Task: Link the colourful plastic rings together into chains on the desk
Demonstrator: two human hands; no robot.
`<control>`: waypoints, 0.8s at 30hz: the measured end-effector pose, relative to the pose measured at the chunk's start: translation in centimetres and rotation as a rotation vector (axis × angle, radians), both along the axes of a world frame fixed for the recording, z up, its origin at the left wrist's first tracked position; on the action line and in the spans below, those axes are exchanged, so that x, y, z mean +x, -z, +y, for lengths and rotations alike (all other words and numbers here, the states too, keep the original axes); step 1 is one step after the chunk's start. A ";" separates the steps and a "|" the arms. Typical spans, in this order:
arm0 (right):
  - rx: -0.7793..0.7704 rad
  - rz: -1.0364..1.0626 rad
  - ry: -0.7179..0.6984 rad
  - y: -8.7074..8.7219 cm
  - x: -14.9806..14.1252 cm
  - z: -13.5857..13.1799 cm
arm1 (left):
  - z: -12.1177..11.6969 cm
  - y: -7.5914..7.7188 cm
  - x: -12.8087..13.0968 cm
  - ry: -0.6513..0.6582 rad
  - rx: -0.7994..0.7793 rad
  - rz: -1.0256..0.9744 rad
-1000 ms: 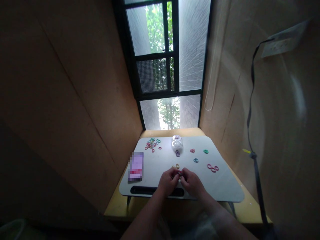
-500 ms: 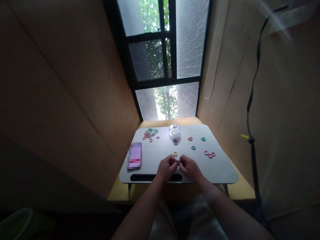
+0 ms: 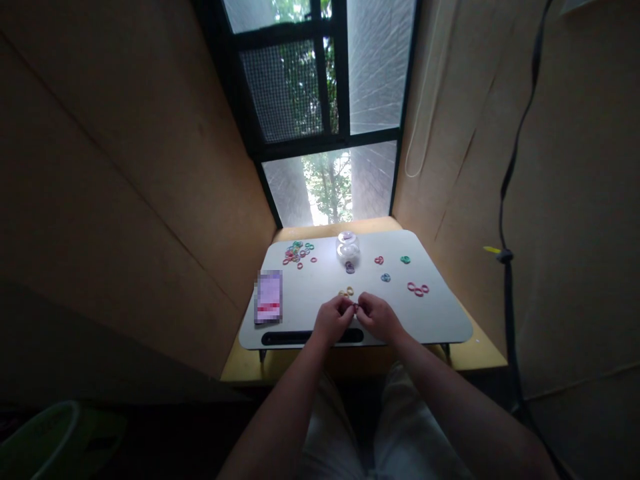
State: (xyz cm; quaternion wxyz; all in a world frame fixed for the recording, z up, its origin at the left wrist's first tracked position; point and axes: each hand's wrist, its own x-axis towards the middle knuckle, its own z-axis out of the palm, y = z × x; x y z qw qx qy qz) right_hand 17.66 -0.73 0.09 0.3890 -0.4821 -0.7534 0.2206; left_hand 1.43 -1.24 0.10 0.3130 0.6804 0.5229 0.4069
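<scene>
My left hand point(image 3: 334, 320) and my right hand point(image 3: 379, 318) meet over the front of a white lap desk point(image 3: 300, 310). Both are closed, thumbs and fingers pinching a small dark reddish hair tie point(image 3: 355, 308) between them; the fingers hide much of it. Just beyond the fingertips lie a few yellow hair ties point(image 3: 349, 291), partly covered by my left hand. Farther back, purple hair ties point(image 3: 349, 267) rest against a clear rounded jar point(image 3: 347, 248). Right of these are small groups: red ties point(image 3: 379, 261), blue ties point(image 3: 385, 277), green ties point(image 3: 405, 259) and pink ties point(image 3: 419, 290).
A mixed pile of hair ties point(image 3: 299, 252) spreads over the desk's back left. Below it lies a phone point(image 3: 269, 297) with a blurred screen. A dark slot point(image 3: 285, 338) runs along the front edge. Walls flank both sides, and a dark cord point(image 3: 509, 313) hangs at the right.
The view has tilted down slightly, so the desk appears higher. My hands stay together in the same place on it, with the pinched hair tie showing a little more reddish.
</scene>
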 end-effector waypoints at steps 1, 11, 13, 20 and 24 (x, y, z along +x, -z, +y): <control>-0.002 -0.005 -0.004 0.0 0.0 0.0 | 0.0 0.0 0.0 -0.008 0.001 0.007; 0.021 -0.084 -0.029 0.4 0.0 0.2 | 0.1 -0.1 0.0 0.001 0.002 0.044; 0.024 -0.085 -0.032 0.4 0.0 0.2 | 0.0 -0.1 0.0 0.008 0.008 0.040; 0.009 -0.045 -0.009 0.4 0.1 0.0 | 0.3 0.4 0.0 -0.014 0.016 0.009; -0.007 -0.010 -0.037 0.2 0.1 0.0 | 0.3 0.6 0.0 -0.024 0.015 0.005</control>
